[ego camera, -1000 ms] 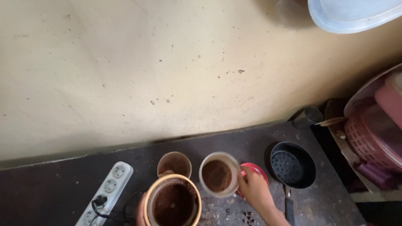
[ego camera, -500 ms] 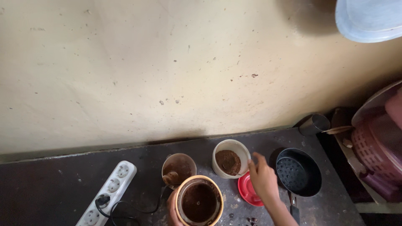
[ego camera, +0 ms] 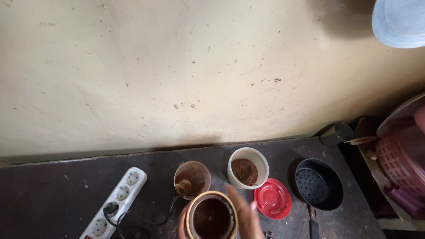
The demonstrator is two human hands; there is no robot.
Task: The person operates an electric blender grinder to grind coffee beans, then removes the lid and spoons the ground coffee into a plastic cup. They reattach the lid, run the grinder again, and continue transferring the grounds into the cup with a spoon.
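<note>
At the bottom edge my left hand (ego camera: pixel 181 223) grips the side of a tan-rimmed grinder cup (ego camera: pixel 211 217) filled with dark brown powder. My right hand (ego camera: pixel 245 212) hovers with fingers stretched beside that cup's right rim, holding nothing. Behind it a white jar (ego camera: pixel 247 167) of brown powder stands on the dark counter (ego camera: pixel 57 194), a spoon inside it. A red lid (ego camera: pixel 272 198) lies flat just right of my right hand. A second, clear cup (ego camera: pixel 192 178) dusted with powder stands behind the grinder cup.
A white power strip (ego camera: pixel 116 202) with a black plug and cable lies at the left. A small black pan (ego camera: pixel 319 184) sits right of the lid, a metal cup (ego camera: pixel 337 132) behind it. Pink baskets (ego camera: pixel 400 155) crowd the right edge. A pale wall (ego camera: pixel 177 71) backs the counter.
My right hand set the white jar down behind the red lid, let go of it and moved left to the grinder cup. The camera view shifted slightly.
</note>
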